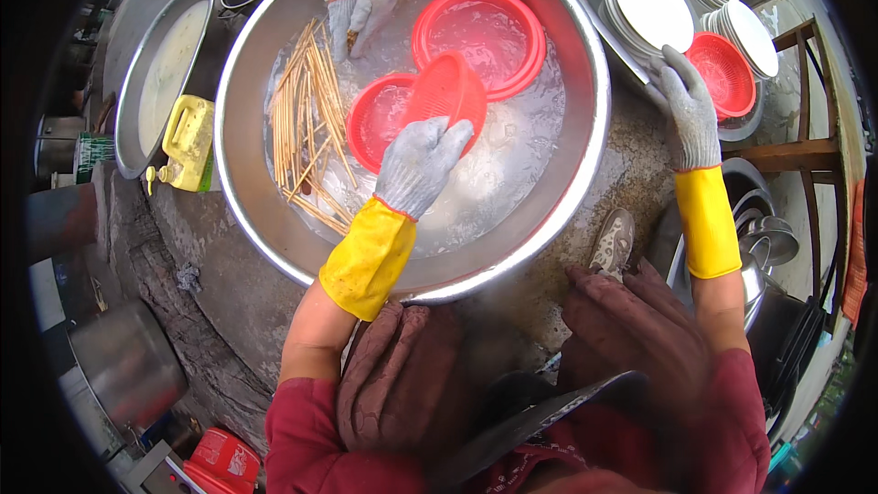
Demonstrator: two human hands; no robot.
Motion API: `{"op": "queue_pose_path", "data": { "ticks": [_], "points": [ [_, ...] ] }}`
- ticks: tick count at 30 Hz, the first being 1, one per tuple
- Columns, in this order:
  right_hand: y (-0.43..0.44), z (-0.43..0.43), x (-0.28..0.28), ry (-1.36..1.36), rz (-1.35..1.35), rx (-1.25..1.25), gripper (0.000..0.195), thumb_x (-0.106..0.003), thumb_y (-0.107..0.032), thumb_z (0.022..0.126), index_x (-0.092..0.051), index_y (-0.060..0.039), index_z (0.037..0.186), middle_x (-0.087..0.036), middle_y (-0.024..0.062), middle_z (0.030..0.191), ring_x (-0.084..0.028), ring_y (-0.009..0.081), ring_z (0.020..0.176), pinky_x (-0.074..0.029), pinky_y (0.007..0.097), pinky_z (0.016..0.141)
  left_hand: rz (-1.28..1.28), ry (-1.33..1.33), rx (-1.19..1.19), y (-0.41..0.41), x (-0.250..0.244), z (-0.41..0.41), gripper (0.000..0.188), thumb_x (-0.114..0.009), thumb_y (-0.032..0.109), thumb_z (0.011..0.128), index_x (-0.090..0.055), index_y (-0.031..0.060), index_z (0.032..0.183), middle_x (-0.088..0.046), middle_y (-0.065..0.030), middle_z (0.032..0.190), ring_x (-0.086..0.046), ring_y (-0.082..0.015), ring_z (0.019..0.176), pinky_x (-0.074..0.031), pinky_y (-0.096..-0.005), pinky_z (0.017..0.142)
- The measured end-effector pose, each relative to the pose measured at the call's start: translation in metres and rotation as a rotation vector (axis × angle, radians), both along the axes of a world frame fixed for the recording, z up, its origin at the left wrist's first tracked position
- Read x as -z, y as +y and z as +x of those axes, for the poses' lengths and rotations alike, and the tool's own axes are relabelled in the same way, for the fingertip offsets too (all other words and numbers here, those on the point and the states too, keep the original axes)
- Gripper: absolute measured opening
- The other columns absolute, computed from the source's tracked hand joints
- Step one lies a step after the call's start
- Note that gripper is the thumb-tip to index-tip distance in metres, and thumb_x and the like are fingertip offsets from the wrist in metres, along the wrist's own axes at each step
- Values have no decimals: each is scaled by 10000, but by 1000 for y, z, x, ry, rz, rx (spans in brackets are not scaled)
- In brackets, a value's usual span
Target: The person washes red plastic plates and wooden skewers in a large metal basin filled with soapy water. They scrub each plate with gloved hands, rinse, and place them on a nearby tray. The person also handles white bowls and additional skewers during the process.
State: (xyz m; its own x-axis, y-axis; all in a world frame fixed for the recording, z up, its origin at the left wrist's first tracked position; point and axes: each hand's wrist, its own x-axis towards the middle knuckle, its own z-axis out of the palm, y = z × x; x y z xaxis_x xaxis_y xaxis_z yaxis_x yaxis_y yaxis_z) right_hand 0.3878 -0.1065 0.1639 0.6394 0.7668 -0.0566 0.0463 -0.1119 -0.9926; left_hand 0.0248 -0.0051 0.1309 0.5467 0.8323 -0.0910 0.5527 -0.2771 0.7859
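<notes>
My left hand [423, 165], in a grey knit glove over a yellow rubber glove, grips a red plastic basket [449, 92]. It holds the basket tilted above a large metal basin [528, 237] of water. Another red basket [374, 134] and a wider one [504, 79] sit in the water, with water inside them. A heap of wooden chopsticks [305, 103] lies at the basin's left. My right hand [686, 106], gloved the same way, is outside the basin with fingers apart. It is beside a red basket [720, 72] and a stack of white plates [651, 10]; whether it touches either is unclear.
Another person's gloved hands [363, 10] work at the basin's far side. At left are a metal tub [164, 75] of cloudy liquid and a yellow jug [186, 144]. A metal tub [610, 48] holds the plates at right, near a wooden frame [796, 154] and metal pots [765, 237].
</notes>
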Motion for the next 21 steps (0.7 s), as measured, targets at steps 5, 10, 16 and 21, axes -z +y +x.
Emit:
{"op": "queue_pose_path", "data": {
  "ticks": [5,10,16,21],
  "points": [
    [-8,-149,6,586,-296,-273,725,-737,-318,972,-411,-5,1539,-582,191,1386,-630,268,1209,-552,397,995,8,-136,268,-60,52,24,328,-616,311,1000,-704,-3,969,-671,-239,857,-674,-390,822,-499,-456,726],
    [15,-150,54,396,-488,-421,702,-732,-154,870,-458,29,1490,-643,194,1271,-651,274,1118,-539,383,977,4,-43,437,-58,78,21,287,-639,298,983,-700,30,1068,-705,-175,1079,-670,-385,962,-515,-487,867],
    [26,-148,76,660,-335,-560,713,-708,-111,864,-457,-6,1523,-655,164,1290,-657,278,1132,-587,400,895,648,241,680,-13,109,-38,380,-673,309,924,-686,67,1217,-676,-127,1278,-635,-357,1155,-470,-494,1046],
    [-15,-190,85,371,-330,-260,742,-732,-55,886,-415,-73,1556,-636,112,1320,-646,242,1183,-615,438,889,-51,19,464,-64,58,13,377,-681,245,853,-712,132,1211,-704,-90,1203,-611,-263,1228,-407,-493,1114]
  ]
}}
